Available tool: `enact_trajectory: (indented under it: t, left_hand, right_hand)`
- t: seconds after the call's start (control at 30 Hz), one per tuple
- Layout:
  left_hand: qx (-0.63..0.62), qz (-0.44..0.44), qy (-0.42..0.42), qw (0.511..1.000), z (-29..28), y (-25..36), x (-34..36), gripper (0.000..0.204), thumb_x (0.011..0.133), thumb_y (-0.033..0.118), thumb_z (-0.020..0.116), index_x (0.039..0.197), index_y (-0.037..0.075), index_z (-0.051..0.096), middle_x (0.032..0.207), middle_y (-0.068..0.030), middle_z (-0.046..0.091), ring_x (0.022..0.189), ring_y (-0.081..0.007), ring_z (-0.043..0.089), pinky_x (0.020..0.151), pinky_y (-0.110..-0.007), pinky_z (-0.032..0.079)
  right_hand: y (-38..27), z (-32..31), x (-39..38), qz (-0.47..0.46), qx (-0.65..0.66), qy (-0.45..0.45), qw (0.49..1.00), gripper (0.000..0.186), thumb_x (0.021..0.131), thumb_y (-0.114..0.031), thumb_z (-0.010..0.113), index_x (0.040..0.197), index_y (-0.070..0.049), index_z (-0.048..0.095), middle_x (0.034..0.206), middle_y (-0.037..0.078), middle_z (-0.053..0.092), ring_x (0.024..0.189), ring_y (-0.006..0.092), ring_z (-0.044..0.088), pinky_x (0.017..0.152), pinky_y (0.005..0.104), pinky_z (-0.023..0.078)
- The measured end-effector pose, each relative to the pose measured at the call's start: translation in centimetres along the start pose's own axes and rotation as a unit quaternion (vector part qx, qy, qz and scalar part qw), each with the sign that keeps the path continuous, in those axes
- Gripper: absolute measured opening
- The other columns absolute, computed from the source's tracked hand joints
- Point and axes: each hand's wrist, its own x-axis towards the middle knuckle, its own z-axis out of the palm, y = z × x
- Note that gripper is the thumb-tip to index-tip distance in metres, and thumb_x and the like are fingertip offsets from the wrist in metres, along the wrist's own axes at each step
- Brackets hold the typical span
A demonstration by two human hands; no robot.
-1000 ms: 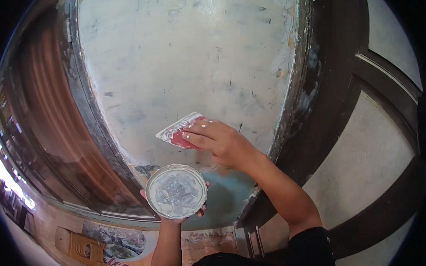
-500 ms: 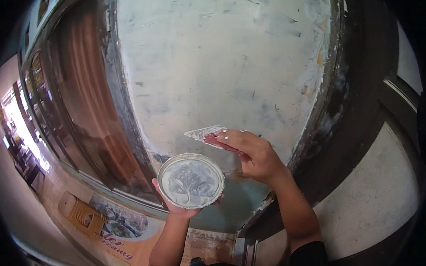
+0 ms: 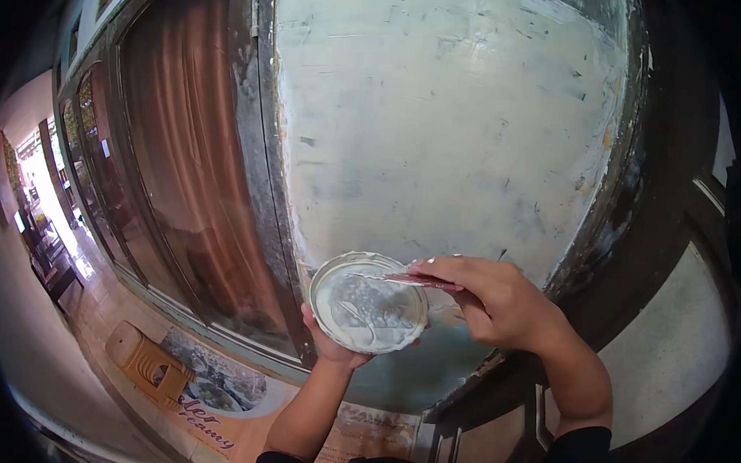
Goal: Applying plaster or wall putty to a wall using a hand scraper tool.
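A round tin lid [image 3: 372, 323] smeared with whitish putty rests on my left hand [image 3: 334, 344], its fingers curled around the rim from below. My right hand [image 3: 497, 299] grips a thin red putty scraper [image 3: 434, 283] between thumb and fingers. The scraper's putty-coated blade reaches over the lid's upper right part; whether it touches the putty I cannot tell. Behind both hands rises a flat panel [image 3: 449, 147] coated in off-white filler, with grey patches and small dark marks.
Left of the panel stands a dark-framed glass window or door [image 3: 197, 164] with a brown curtain. A brown plastic stool [image 3: 151, 366] lies on a printed orange sheet [image 3: 231, 432] on the floor. Dark woodwork [image 3: 632, 247] with pale panels borders the right.
My right hand has brought the scraper from in front of the panel down over the lid, turning its blade nearly edge-on. The whole view has shifted, so the scene sits further right.
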Motion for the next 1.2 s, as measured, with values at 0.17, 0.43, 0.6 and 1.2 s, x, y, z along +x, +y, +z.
enact_trajectory:
  t: [0.17, 0.43, 0.6, 1.2]
  left_hand:
    - [0.083, 0.03, 0.083, 0.993, -2.0, 1.0, -0.9, 0.125, 0.068, 0.097, 0.052, 0.158, 0.012, 0.031, 0.157, -0.0202, 0.038, 0.132, -0.0462, 0.05, 0.097, -0.067, 0.049]
    - [-0.175, -0.143, -0.061, 0.972, -1.6, 0.9, 0.0, 0.119, 0.076, 0.095, 0.045, 0.157, 0.009, 0.03, 0.154, -0.0226, 0.04, 0.13, -0.0489, 0.05, 0.093, -0.072, 0.051]
    - [-0.286, -0.159, 0.074, 0.942, -4.9, -0.5, 0.4, 0.119, 0.076, 0.095, 0.042, 0.159, 0.011, 0.029, 0.156, -0.0215, 0.04, 0.131, -0.0503, 0.05, 0.092, -0.077, 0.047]
    - [-0.23, -0.234, -0.127, 0.936, -3.8, -3.0, 1.7, 0.116, 0.08, 0.096, 0.031, 0.162, 0.014, 0.024, 0.157, -0.023, 0.04, 0.13, -0.0484, 0.054, 0.093, -0.074, 0.049]
  right_hand:
    - [-2.1, 1.0, 2.4, 0.005, -0.008, -0.042, 0.999, 0.048, 0.077, 0.011, 0.06, 0.123, -0.003, 0.065, 0.115, 0.018, 0.071, 0.104, 0.0381, 0.068, 0.089, 0.0423, 0.056]
    - [-1.0, 3.4, 2.0, -0.06, -0.149, -0.13, 0.978, 0.048, 0.074, 0.003, 0.069, 0.122, -0.007, 0.067, 0.117, 0.014, 0.07, 0.113, 0.0328, 0.066, 0.096, 0.0433, 0.052]
    - [-0.5, 4.3, 1.2, -0.023, -0.197, -0.138, 0.97, 0.045, 0.074, 0.0, 0.07, 0.119, -0.006, 0.066, 0.115, 0.013, 0.07, 0.111, 0.0323, 0.066, 0.094, 0.0427, 0.052]
    - [1.6, 1.2, 0.4, 0.017, -0.061, -0.249, 0.966, 0.052, 0.07, 0.011, 0.064, 0.118, -0.007, 0.069, 0.113, 0.011, 0.07, 0.111, 0.0326, 0.064, 0.097, 0.0423, 0.05]
